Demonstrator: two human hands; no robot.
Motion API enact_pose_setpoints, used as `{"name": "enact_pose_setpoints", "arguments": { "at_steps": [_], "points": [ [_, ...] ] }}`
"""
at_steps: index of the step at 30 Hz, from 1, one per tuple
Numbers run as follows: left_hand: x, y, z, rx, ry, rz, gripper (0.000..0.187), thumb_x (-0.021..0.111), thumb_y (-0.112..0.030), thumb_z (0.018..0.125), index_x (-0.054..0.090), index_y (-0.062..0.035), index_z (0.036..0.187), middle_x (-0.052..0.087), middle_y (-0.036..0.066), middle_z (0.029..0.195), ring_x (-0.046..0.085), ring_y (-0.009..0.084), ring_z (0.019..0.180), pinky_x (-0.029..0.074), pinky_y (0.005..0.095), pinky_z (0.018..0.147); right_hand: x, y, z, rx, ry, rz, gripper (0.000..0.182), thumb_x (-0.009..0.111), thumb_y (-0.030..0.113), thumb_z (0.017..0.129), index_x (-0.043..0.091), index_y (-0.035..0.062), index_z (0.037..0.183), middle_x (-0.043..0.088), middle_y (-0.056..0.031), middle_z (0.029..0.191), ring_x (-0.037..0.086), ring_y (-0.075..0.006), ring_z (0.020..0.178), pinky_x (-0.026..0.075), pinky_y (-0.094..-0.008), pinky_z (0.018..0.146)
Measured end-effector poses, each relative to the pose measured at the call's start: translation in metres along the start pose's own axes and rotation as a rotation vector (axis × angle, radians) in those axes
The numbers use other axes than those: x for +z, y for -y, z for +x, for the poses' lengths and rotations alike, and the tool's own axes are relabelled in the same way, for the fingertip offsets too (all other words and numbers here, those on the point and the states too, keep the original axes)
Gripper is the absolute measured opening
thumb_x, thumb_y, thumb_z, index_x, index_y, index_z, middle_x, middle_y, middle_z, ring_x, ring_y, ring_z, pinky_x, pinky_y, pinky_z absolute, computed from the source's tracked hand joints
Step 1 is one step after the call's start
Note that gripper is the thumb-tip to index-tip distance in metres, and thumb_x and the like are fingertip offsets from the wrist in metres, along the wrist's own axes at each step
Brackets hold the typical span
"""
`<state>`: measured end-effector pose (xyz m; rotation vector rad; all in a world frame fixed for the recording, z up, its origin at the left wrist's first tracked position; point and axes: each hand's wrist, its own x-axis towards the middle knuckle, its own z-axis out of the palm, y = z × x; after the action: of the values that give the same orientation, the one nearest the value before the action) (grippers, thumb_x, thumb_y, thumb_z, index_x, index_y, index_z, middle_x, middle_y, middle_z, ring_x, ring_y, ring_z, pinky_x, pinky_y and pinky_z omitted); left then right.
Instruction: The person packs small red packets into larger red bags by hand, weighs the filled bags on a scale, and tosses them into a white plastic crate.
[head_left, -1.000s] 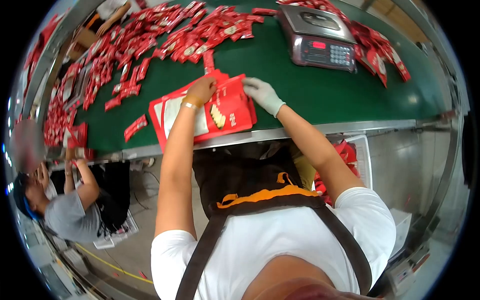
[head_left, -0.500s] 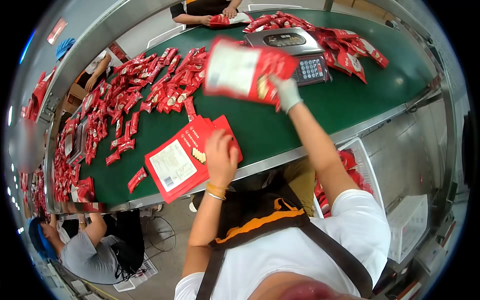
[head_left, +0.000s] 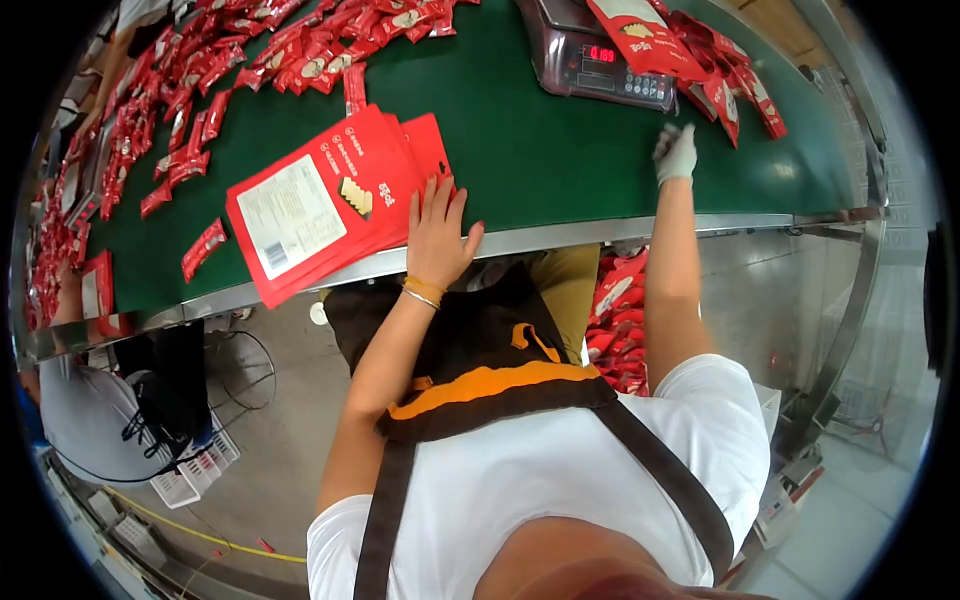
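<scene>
My left hand (head_left: 438, 232) lies flat with its fingers spread on the right part of a stack of flat red printed bags (head_left: 375, 150), at the table's near edge. My right hand (head_left: 676, 157), in a pale glove with bare fingertips, is above the table just below the digital scale (head_left: 590, 75). Its fingers are loosely curled and apart, and nothing shows in them. A red bag (head_left: 648, 38) rests on the scale, overlapping the right side of its panel, where red digits are lit.
Many small red packets (head_left: 350, 45) are heaped across the green table (head_left: 540, 165) at the far left. More filled red bags (head_left: 725, 80) lie right of the scale. Red packages (head_left: 615, 330) sit below the table's metal edge. A co-worker in grey (head_left: 90, 410) is at left.
The red bag that was in my right hand is now on the scale, released. My right hand has moved right and towards me. My left hand has flattened onto the stack. The view has tilted down.
</scene>
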<state>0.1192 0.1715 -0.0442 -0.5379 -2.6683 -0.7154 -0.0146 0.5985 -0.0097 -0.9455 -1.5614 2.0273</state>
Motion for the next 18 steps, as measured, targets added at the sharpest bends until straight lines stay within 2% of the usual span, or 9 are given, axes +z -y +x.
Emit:
{"name": "enact_pose_setpoints", "arguments": {
  "at_steps": [2,3,5,8,14,16,17,18],
  "points": [
    [0.003,0.000,-0.001,-0.007,-0.014,-0.013,0.051,0.064,-0.034,0.085,0.056,-0.0020,0.124,0.046,0.016,0.140,0.035,0.0360,0.138,0.028,0.0524,0.112,-0.036,-0.046,0.002,0.012,-0.015,-0.019,0.044,0.047,0.045,0.099,0.061,0.0034,0.102,0.054,0.0001,0.066,0.043,-0.0081,0.050,0.032,-0.0214,0.044],
    [0.003,0.000,-0.001,-0.011,-0.012,-0.020,0.051,0.063,-0.033,0.085,0.055,-0.0027,0.125,0.045,0.016,0.140,0.035,0.0360,0.137,0.027,0.0519,0.113,-0.042,-0.048,-0.013,0.013,-0.021,-0.026,0.044,0.047,0.045,0.099,0.061,0.0034,0.102,0.054,0.0001,0.066,0.043,-0.0081,0.050,0.032,-0.0214,0.044],
    [0.001,0.001,-0.001,-0.009,-0.002,-0.027,0.051,0.063,-0.032,0.085,0.055,-0.0033,0.126,0.045,0.015,0.141,0.035,0.0360,0.137,0.026,0.0514,0.113,-0.045,-0.057,-0.041,-0.295,0.088,0.048,0.029,0.053,0.029,0.099,0.060,0.0018,0.099,0.056,-0.0013,0.068,0.043,-0.0074,0.050,0.031,-0.0206,0.043],
    [0.001,-0.001,0.001,0.011,0.009,-0.023,0.049,0.063,-0.032,0.085,0.056,-0.0033,0.125,0.046,0.015,0.139,0.036,0.0360,0.137,0.027,0.0515,0.113,-0.035,-0.057,-0.048,-0.316,-0.016,0.037,0.024,0.054,0.023,0.098,0.059,-0.0002,0.098,0.058,-0.0028,0.069,0.045,-0.0070,0.051,0.033,-0.0211,0.043],
    [-0.001,-0.001,0.001,0.015,-0.024,-0.031,0.046,0.063,-0.030,0.085,0.058,-0.0029,0.121,0.047,0.016,0.138,0.036,0.0360,0.136,0.028,0.0513,0.113,-0.024,-0.055,-0.051,-0.356,-0.029,-0.026,0.022,0.054,0.021,0.098,0.060,0.0000,0.095,0.058,-0.0027,0.066,0.043,-0.0065,0.048,0.032,-0.0204,0.043],
    [0.000,0.000,0.001,0.024,-0.041,-0.027,0.045,0.064,-0.031,0.084,0.059,-0.0015,0.118,0.049,0.017,0.135,0.038,0.0364,0.135,0.030,0.0528,0.111,-0.029,-0.058,-0.045,-0.340,-0.027,-0.105,0.038,0.055,0.038,0.097,0.060,-0.0001,0.100,0.061,-0.0049,0.074,0.046,-0.0080,0.055,0.036,-0.0237,0.047],
    [0.000,0.000,0.001,0.027,-0.042,-0.028,0.045,0.064,-0.031,0.084,0.059,-0.0015,0.118,0.049,0.017,0.135,0.038,0.0364,0.135,0.030,0.0528,0.111,-0.027,-0.054,-0.040,-0.342,-0.029,-0.104,0.038,0.055,0.038,0.097,0.060,-0.0001,0.100,0.061,-0.0049,0.074,0.046,-0.0080,0.055,0.036,-0.0237,0.047],
    [0.001,-0.001,0.000,0.018,-0.037,-0.025,0.046,0.064,-0.031,0.084,0.059,-0.0016,0.118,0.049,0.017,0.135,0.038,0.0362,0.135,0.029,0.0525,0.111,-0.021,-0.042,-0.034,-0.187,0.028,-0.008,0.053,0.054,0.049,0.094,0.056,-0.0004,0.112,0.062,-0.0098,0.088,0.053,-0.0136,0.069,0.042,-0.0270,0.056]
  ]
}}
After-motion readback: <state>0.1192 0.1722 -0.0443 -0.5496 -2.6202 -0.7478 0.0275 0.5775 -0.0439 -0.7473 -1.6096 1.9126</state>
